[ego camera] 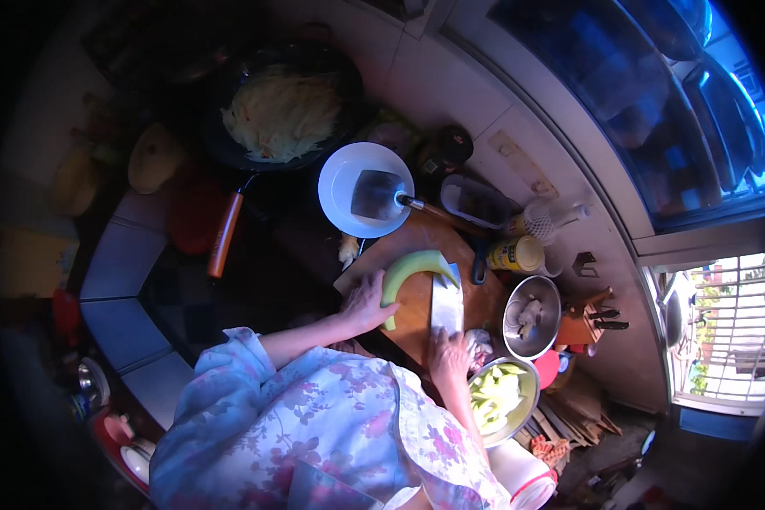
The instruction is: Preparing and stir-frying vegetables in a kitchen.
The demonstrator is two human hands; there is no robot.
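Note:
My left hand grips the near end of a curved, pale green peeled gourd. The gourd arches over a wooden cutting board. In my right hand is a cleaver, its broad blade pointing away from me. The blade's far end meets the gourd's right end, though whether it has cut in is too small to tell. Just right of my right forearm stands a metal bowl of cut green pieces. A crumpled plastic bag lies beside my right hand.
A wok of shredded vegetable sits at the back left, its wooden handle jutting toward me. A white bowl holds a spatula. Along the right are a yellow-labelled can, a metal bowl and a knife block.

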